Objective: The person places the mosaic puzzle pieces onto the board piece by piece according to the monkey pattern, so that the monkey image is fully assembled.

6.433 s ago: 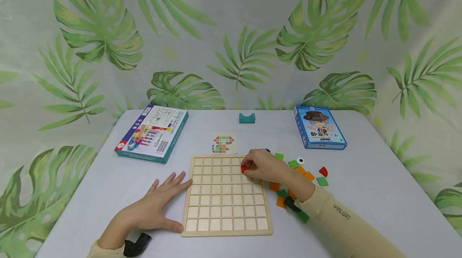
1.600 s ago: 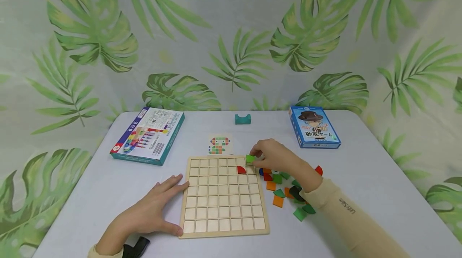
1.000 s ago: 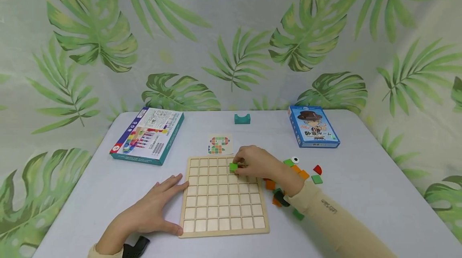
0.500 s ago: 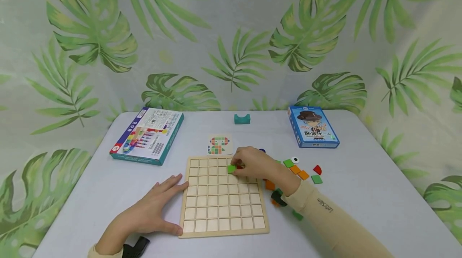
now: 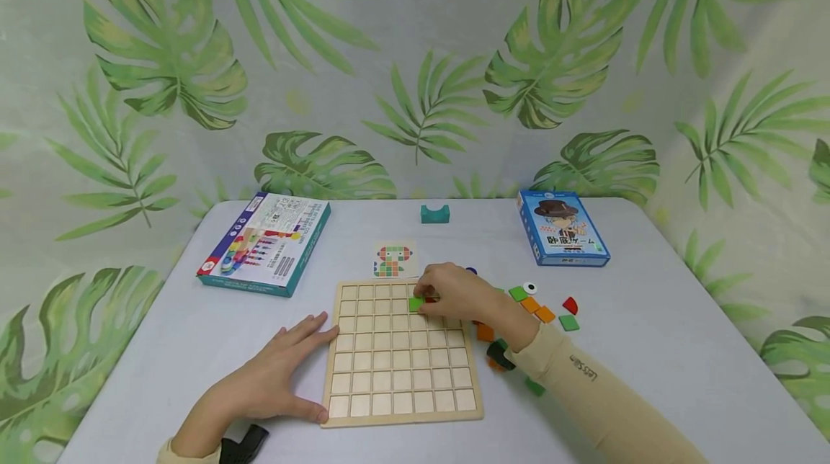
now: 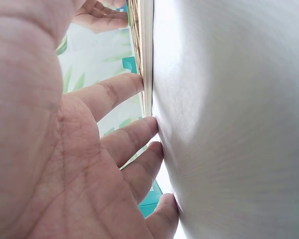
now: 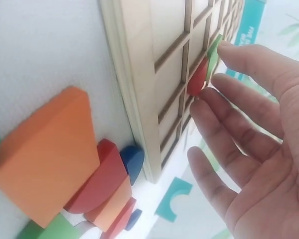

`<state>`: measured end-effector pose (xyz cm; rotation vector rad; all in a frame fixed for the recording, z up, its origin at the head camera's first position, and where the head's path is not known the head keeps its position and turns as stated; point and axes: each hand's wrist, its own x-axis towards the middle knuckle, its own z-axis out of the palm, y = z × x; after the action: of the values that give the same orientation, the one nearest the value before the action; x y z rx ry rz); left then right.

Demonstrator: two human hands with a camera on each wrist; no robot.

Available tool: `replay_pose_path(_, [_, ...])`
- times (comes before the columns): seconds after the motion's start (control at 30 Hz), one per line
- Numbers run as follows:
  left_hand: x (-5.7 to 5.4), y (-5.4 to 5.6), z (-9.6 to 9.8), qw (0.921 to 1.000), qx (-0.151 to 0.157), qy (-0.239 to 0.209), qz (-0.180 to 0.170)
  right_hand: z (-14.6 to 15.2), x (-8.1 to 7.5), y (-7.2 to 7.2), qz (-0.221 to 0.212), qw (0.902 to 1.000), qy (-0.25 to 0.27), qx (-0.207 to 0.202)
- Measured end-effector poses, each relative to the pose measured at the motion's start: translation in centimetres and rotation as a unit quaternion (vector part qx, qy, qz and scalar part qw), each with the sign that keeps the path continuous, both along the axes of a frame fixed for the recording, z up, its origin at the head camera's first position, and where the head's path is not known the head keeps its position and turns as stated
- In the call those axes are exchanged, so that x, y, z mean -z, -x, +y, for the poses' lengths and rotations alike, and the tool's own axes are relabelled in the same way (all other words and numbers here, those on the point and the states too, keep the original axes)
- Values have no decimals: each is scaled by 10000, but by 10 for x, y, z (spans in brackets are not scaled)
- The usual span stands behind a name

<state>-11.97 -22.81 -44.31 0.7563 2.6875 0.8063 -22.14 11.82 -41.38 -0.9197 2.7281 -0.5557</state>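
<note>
My left hand [image 5: 269, 370] lies with fingers spread at the left side of the wooden grid board [image 5: 382, 362]. Its thumb touches the near left corner, and in the left wrist view the index fingertip [image 6: 135, 82] meets the board's edge. With thumb and index finger, my right hand [image 5: 462, 295] pinches a light green square tile [image 5: 416, 304] at a cell in the second row from the far side. Just right of that tile sits a red quarter-round tile [image 7: 198, 78], mostly covered by the hand in the head view.
Loose tiles, among them an orange square [image 5: 545, 314] and a red quarter-round [image 5: 570, 305], lie scattered right of the board. Beyond it are a picture card [image 5: 394, 261] and a teal arch block [image 5: 435, 214]. A game box [image 5: 266, 244] stands left, a blue box [image 5: 563, 228] right.
My right hand first released the red quarter-round tile on the board, then carried the green square leftward to the cell beside it. It has held still there lately; the left hand stayed put.
</note>
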Motion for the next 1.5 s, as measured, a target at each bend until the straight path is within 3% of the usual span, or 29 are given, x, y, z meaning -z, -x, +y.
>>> replay_pose_path(0.3, [-2, 0, 0, 10000, 4, 23, -17, 14, -8, 6, -68, 9993, 148, 333])
replay_pose_path(0.77, [-1, 1, 0, 10000, 22, 32, 28, 83, -20, 18, -420, 9960, 236, 751])
replay_pose_path(1.0, [0, 0, 0, 10000, -5, 41, -21, 108, -17, 18, -919, 9890, 37, 1156])
replay_pose_path(1.5, [1, 1, 1, 10000, -12, 48, -28, 122, -3, 18, -1424, 9808, 5, 1331])
